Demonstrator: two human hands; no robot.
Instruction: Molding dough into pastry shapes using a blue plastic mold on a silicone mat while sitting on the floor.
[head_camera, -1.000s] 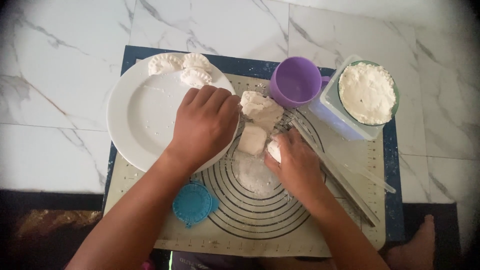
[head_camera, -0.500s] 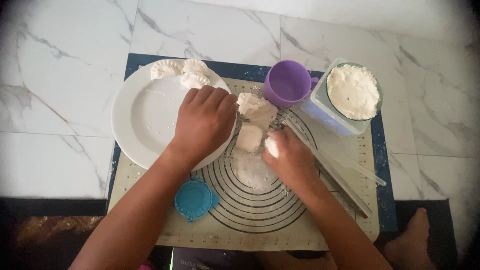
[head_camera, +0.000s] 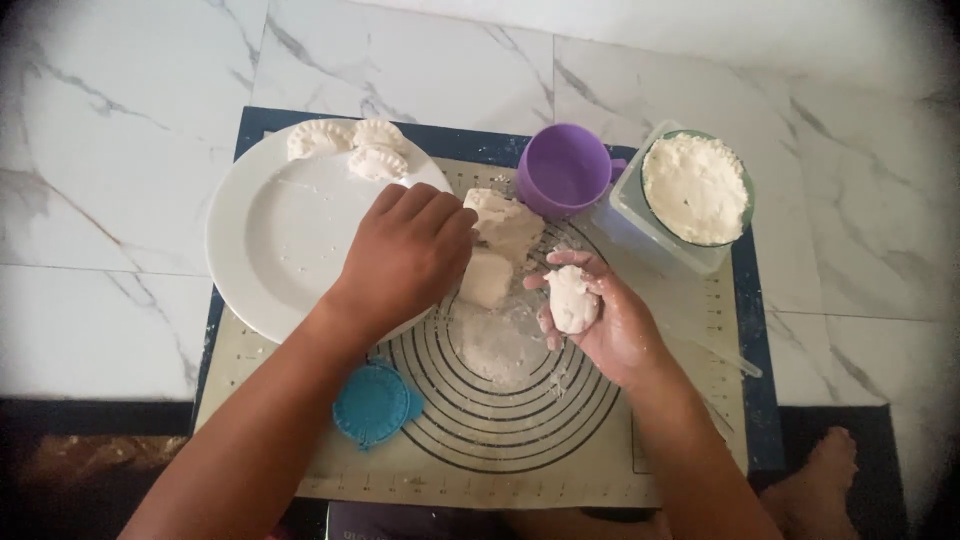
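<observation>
My right hand (head_camera: 600, 320) is turned palm up and cups a small white lump of dough (head_camera: 573, 298) over the beige baking mat (head_camera: 560, 440) with black rings. My left hand (head_camera: 405, 255) lies knuckles up, fingers curled against a larger block of dough (head_camera: 488, 278) on the mat. A second, rougher chunk of dough (head_camera: 505, 222) sits just behind it. A white plate (head_camera: 280, 240) at the left holds three folded dumplings (head_camera: 350, 145) on its far rim.
A blue round dumpling press (head_camera: 373, 403) lies on the mat by my left forearm. A purple mug (head_camera: 565, 170) and a clear tub with a bowl of flour (head_camera: 697, 188) stand at the back right. A bare foot (head_camera: 830, 480) shows at lower right. White marble floor surrounds the mat.
My right hand has turned palm up and lifted, showing the dough piece it was closed over. My left hand has stayed on the dough block.
</observation>
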